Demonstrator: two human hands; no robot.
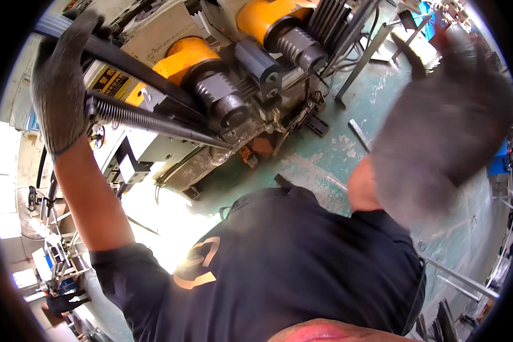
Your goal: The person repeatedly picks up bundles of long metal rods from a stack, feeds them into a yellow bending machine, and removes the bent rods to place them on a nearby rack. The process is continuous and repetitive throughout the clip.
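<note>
My left hand [62,91], in a dark grey knit glove, is raised at the upper left, with its fingers bent over a long dark metal bar [145,74]. The bar slants down toward the machine, and its far end shows past the hand. Just below the glove is a coil spring [148,121] on a rod. Close to the camera on the right, my gloved right hand [447,122] is blurred by motion. Its thumb stands apart from the fingers, and I see nothing held in it.
A machine with two yellow housings [185,54] and dark ribbed cylinders [219,94] fills the upper middle. A yellow and black label [111,81] is on its side. The green floor [359,108] is worn, with a metal strip [359,135] on it. Metal racks [461,285] stand at the right.
</note>
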